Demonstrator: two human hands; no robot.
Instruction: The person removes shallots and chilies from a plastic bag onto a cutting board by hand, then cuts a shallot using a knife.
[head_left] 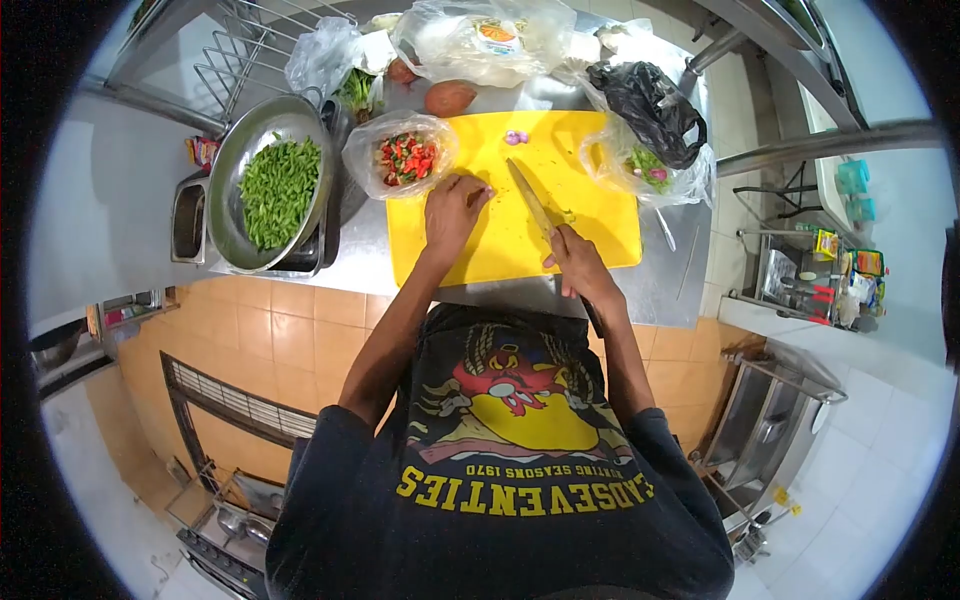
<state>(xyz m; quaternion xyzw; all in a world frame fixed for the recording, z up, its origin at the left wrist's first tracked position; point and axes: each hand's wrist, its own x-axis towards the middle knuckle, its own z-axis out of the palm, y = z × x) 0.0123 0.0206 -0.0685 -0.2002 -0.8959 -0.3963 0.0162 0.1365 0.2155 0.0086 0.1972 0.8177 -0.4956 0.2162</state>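
My right hand grips the handle of a kitchen knife, whose blade points away from me over the yellow cutting board. Over the board's left side, my left hand is closed, its fingertips pinched together on something too small to make out. A few small peeled shallots lie near the board's far edge, beyond the knife tip. Small scraps are scattered beside the blade. Close to my left hand sits a clear plastic bag holding chopped red chilies.
A wide metal pan of cut green beans stands at left. Behind the board are a brown root vegetable and plastic bags. At right, a black bag rests by a clear bag with scraps. Metal rails cross the upper right.
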